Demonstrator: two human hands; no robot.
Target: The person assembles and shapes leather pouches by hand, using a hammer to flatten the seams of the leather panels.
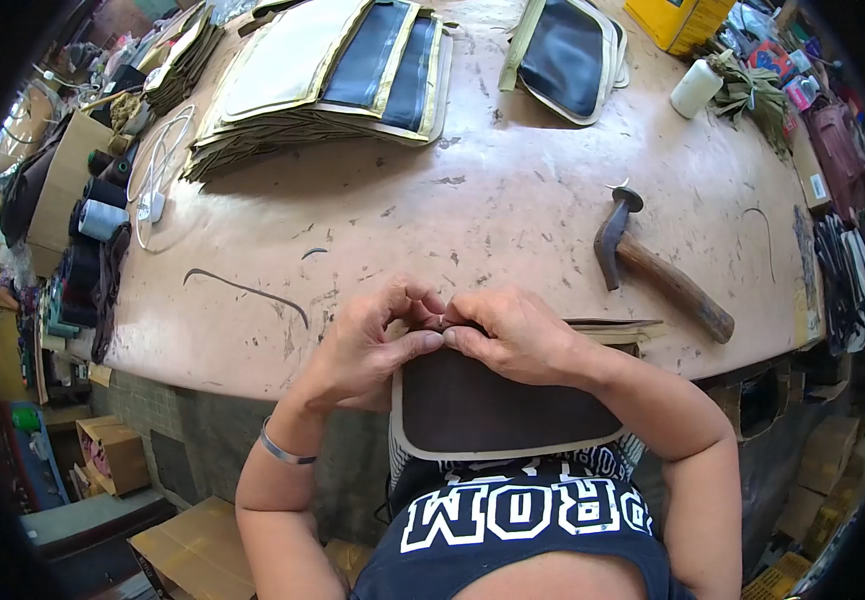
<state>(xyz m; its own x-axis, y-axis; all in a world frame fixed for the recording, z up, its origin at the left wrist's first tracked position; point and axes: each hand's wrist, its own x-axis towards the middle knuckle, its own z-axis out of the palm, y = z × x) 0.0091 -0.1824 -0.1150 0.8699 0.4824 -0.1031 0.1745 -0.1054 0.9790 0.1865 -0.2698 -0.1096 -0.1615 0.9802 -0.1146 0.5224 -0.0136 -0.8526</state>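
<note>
A dark brown panel with a pale edge band rests against my body at the table's front edge. Both hands meet at its upper edge. The thumb and fingers of my left hand are pinched together there, and my right hand pinches right beside it, thumb tips nearly touching. Whatever small part lies between the fingertips is hidden. Thin brown strips of the piece stick out to the right, behind my right wrist. A hammer with a wooden handle lies on the table to the right.
Stacked panels with yellowish edges stand at the back left, more dark panels at the back centre. A white bottle and a yellow box are back right. Thread spools line the left edge. Thin dark offcuts lie on the table.
</note>
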